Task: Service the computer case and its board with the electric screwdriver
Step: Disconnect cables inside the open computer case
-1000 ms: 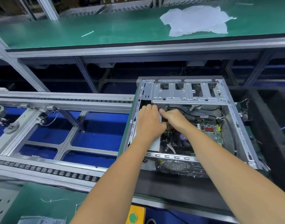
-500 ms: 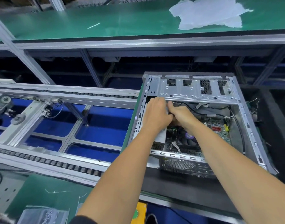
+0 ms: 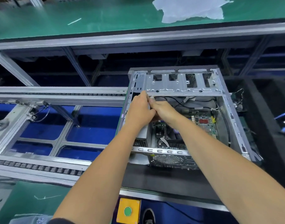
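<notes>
Inside the computer case we found no readable writing; above its board, our left hand and right hand met, grip state unclear.

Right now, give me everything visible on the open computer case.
The open bare-metal computer case lies on its side on a dark belt, side panel off. A perforated drive-bay plate spans its far end; a slotted rail and mesh grille face the camera. Inside are a green circuit board and black cables. The left hand and right hand reach into its far-left corner.
</notes>
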